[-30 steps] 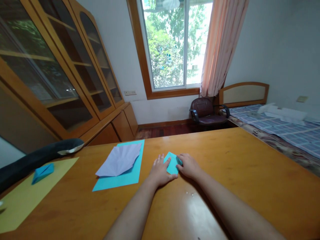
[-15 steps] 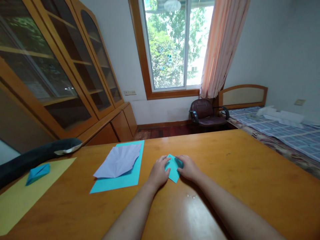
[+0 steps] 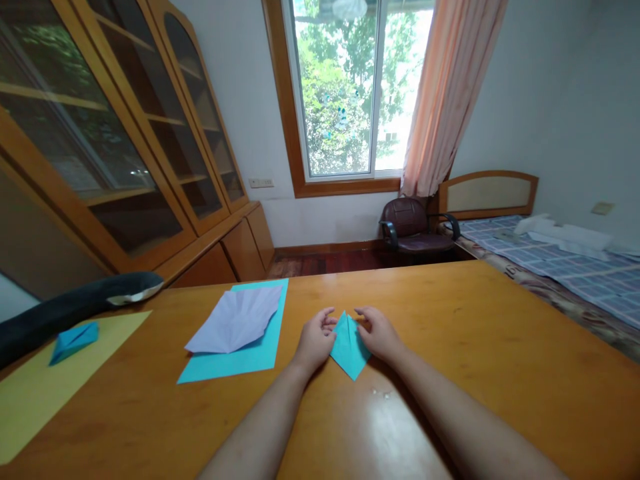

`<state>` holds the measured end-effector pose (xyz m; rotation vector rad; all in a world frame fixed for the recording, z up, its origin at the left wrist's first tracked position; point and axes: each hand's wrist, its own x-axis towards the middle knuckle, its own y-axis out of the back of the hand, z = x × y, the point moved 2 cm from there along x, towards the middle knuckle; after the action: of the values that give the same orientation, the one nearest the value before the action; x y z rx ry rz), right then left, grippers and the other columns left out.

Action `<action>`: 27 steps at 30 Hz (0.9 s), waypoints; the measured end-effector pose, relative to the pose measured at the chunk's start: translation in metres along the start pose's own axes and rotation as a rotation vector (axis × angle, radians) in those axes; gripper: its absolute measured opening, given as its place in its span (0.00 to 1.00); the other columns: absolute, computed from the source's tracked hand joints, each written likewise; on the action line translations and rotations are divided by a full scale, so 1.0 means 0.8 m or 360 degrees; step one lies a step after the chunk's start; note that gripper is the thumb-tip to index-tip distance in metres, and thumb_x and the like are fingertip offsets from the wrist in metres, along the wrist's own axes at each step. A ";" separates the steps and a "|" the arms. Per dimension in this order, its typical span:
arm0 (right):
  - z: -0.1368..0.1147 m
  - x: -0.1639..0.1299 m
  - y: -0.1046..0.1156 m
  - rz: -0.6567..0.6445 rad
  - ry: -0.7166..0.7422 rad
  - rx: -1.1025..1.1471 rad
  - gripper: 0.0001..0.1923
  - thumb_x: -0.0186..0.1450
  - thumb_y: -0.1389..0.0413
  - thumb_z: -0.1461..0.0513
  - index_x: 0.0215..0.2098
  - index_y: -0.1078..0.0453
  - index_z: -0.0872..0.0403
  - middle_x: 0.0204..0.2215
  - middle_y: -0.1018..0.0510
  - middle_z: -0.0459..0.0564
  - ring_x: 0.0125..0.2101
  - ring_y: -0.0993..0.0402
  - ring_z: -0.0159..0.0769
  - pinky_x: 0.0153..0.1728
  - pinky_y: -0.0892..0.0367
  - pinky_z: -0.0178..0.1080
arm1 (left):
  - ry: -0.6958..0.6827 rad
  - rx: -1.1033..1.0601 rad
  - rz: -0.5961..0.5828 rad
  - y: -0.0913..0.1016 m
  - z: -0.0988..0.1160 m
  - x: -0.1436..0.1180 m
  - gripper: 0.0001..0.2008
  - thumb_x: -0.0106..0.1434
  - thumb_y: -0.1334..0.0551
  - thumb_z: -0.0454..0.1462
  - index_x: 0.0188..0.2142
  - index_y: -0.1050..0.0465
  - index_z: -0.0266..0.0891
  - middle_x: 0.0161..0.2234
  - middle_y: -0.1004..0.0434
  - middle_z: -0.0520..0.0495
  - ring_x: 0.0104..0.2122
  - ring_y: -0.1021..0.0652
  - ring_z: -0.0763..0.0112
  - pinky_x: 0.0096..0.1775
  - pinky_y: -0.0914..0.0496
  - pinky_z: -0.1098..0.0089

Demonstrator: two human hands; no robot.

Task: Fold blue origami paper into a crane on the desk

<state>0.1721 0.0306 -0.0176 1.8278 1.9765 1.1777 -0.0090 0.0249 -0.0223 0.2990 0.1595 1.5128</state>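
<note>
A small piece of folded turquoise paper (image 3: 352, 353), shaped like a kite with a slit running down from its far tip, lies between my hands on the wooden table (image 3: 430, 313). At its left edge, my left hand (image 3: 317, 341) grips it by the thumb side, the other fingers curved above the tabletop. My right hand (image 3: 380, 335) has hold of the right edge in the same way, its fingertips curled near the far tip. The paper's undersides at both edges are hidden by the hands.
Left of my hands, a creased pale sheet (image 3: 235, 321) rests on a turquoise sheet (image 3: 240, 373). Farther left, a blue folded paper piece (image 3: 74, 341) sits on yellow paper (image 3: 45, 393), beside a dark curved object (image 3: 75, 307). A chair (image 3: 413, 227) stands beyond the table.
The folded paper has shifted slightly toward me and now shows a slit at its far tip. My fingers have lifted off its upper part, and more of it is visible.
</note>
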 end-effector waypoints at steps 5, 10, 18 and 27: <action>0.007 -0.001 -0.004 -0.0068 -0.0077 -0.0051 0.24 0.58 0.44 0.64 0.54 0.32 0.58 0.52 0.26 0.58 0.53 0.31 0.45 0.54 0.36 0.45 | -0.0080 -0.0121 0.0028 0.003 0.007 -0.002 0.24 0.52 0.41 0.26 0.51 0.33 0.33 0.36 0.23 0.47 0.33 0.22 0.73 0.35 0.27 0.74; 0.005 -0.001 0.000 -0.0065 -0.0204 -0.0076 0.25 0.61 0.44 0.59 0.56 0.34 0.59 0.53 0.27 0.60 0.53 0.31 0.46 0.55 0.37 0.46 | -0.0248 -0.0082 0.0197 0.010 0.010 -0.004 0.18 0.55 0.41 0.30 0.47 0.29 0.35 0.37 0.22 0.45 0.36 0.22 0.70 0.41 0.27 0.69; 0.008 0.000 -0.003 0.0007 -0.0540 0.0198 0.27 0.54 0.41 0.65 0.53 0.32 0.57 0.50 0.25 0.58 0.49 0.27 0.45 0.51 0.33 0.44 | -0.0362 -0.0013 0.0329 0.011 0.005 -0.001 0.17 0.53 0.41 0.27 0.43 0.26 0.36 0.34 0.21 0.46 0.33 0.22 0.70 0.38 0.27 0.69; 0.002 0.000 -0.003 0.0147 -0.1050 0.0974 0.22 0.48 0.41 0.69 0.43 0.29 0.56 0.40 0.22 0.56 0.39 0.24 0.42 0.33 0.28 0.38 | -0.0351 -0.0016 0.0421 0.012 0.003 0.002 0.16 0.52 0.41 0.26 0.41 0.26 0.35 0.31 0.22 0.47 0.31 0.23 0.71 0.35 0.27 0.71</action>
<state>0.1715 0.0316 -0.0200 2.1930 1.9463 -0.0948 -0.0176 0.0269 -0.0171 0.4912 -0.0656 1.7285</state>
